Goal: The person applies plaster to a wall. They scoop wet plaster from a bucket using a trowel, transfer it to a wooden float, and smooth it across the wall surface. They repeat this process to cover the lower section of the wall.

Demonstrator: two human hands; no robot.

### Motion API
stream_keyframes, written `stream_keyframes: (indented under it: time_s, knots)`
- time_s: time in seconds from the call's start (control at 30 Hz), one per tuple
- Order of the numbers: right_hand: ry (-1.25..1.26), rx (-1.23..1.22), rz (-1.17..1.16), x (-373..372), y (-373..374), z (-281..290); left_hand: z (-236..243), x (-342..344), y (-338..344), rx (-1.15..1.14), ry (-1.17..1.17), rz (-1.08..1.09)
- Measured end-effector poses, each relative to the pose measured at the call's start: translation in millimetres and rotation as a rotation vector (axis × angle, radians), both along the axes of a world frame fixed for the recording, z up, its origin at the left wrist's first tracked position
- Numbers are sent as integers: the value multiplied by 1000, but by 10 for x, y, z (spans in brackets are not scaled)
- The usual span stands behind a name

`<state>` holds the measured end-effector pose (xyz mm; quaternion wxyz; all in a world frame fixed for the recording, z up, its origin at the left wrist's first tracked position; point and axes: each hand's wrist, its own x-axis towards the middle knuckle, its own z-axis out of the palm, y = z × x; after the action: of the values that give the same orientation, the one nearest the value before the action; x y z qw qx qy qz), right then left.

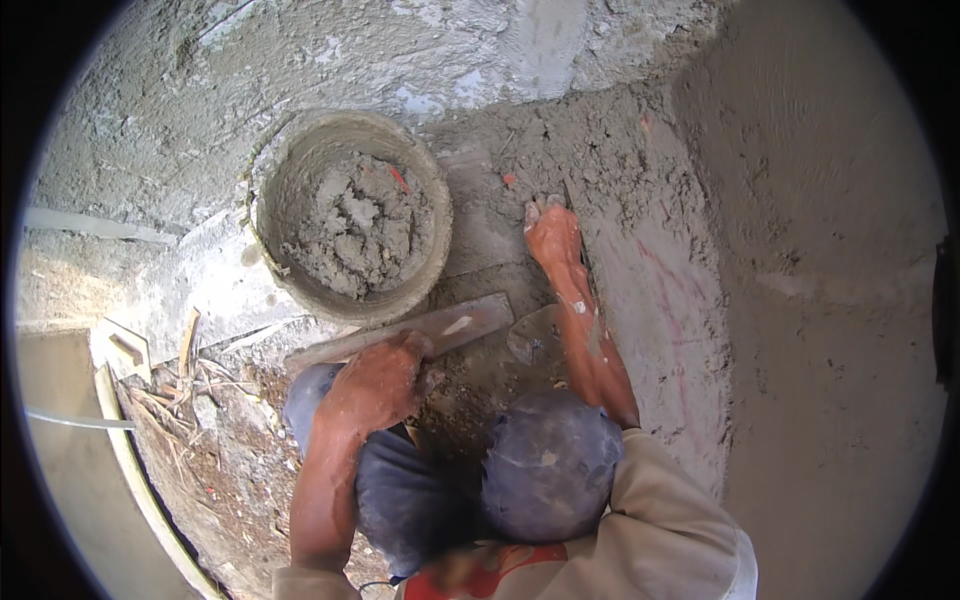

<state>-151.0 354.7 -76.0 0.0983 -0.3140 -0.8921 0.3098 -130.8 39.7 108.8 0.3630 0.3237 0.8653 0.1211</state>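
My left hand (380, 382) is closed on a long, flat, mortar-smeared float (468, 325), in front of my knees. The hand covers part of the float, so its handle is hidden. Farther forward and right, my right hand (552, 232) is a closed fist low over rough wet mortar (625, 150). A thin dark edge shows beside its fingers, but what it grips cannot be made out. Between my right forearm and the float lies a rounded grey blade-like piece (535, 335). A mortar-caked bucket (440, 235) holding lumpy grey mortar (360, 225) stands ahead of my left hand.
Along the right rises a smooth grey plastered wall (830, 330). A rough, patchy plastered surface (330, 60) spans the far side. Wood scraps and dry fibres (185, 400) litter the ground at left, beside a pale curved edge (150, 500). My knees (550, 465) are bent close behind the hands.
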Motion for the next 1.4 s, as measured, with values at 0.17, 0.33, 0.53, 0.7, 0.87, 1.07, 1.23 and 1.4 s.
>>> stream_keyframes:
  time_s: [0.17, 0.33, 0.53, 0.7, 0.87, 1.07, 1.23, 1.4]
  knots:
    - [150, -62, 107, 218, -90, 395, -84, 18, -69, 48, 10, 18]
    - [173, -100, 211, 352, -181, 1297, -156, -19, 38, 118, 34, -12]
    - [200, -196, 327, 387, -510, 2002, 80, -273, 289, 759, 136, 543]
    - [154, -250, 419, 471, -648, 2112, 253, -586, 591, 846, 535, 641]
    - [172, -241, 498, 552, -792, 1955, 38, -594, 516, 784, 691, 494]
    - [111, -300, 511, 595, -692, 1886, -3, -247, 400, 661, 280, 565]
    - [152, 217, 649, 489, -806, 1845, -621, 220, 87, 200, 142, -245]
    - [370, 503, 620, 397, -650, 1588, -671, 299, 197, -115, 168, -439]
